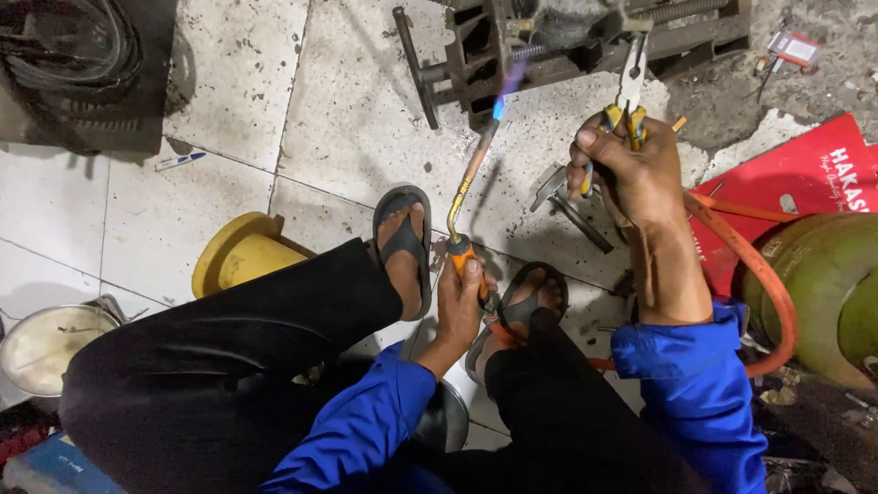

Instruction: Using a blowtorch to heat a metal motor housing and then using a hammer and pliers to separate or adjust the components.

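Torch [471, 187] with a curved brass neck sits near the centre of the view, its orange grip clamped in the left hand [460, 302], and its blue flame points toward twelve o'clock at a small piece held in a rusty bench vise [549, 46] on the tiled floor [229, 110]. At about one o'clock the right hand [631, 169] is closed around the yellow-handled pliers [626, 101], whose tips reach up to the same heated spot. Likely hazards: the flame sits close to the plier tips, so heat could creep down to the fingers; bare feet in sandals [404, 240] lie just below the torch and could catch hot drips; the orange hose [764, 274] loops past the right forearm to a green gas cylinder [823, 293] at three o'clock, near enough that a swung flame could scorch it. A flat red printed package [805, 187] with white lettering lies at two o'clock beside the cylinder, and a small red-and-white packet [794, 48] lies at one o'clock by the vise. A yellow tub [240, 254] sits at nine o'clock.
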